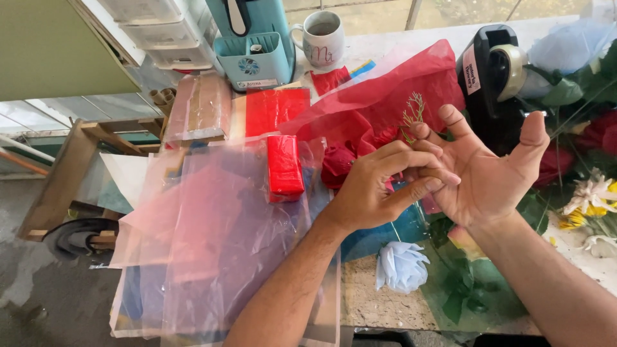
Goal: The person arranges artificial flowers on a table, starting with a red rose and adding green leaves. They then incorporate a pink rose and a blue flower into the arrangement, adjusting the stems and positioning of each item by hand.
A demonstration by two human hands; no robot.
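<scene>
My right hand [491, 177] is held palm up over the table, fingers spread, with nothing lying in it. My left hand [376, 189] reaches across from the left. Its curled fingers press against the fingers of my right hand, and whether they pinch anything small I cannot tell. Just behind the hands lies a crumpled red wrapping sheet [392, 90] with a gold sprig printed on it. A dark red fabric rose [337, 164] sits under its edge. A pale blue artificial rose [402, 265] with green leaves lies below my hands.
Clear and pinkish plastic sheets [212, 238] cover the table's left part, with a red packet [284, 164] on them. A black tape dispenser [491, 64], a white mug [322, 38] and a teal device [254, 48] stand at the back. Artificial flowers [588, 193] pile at the right.
</scene>
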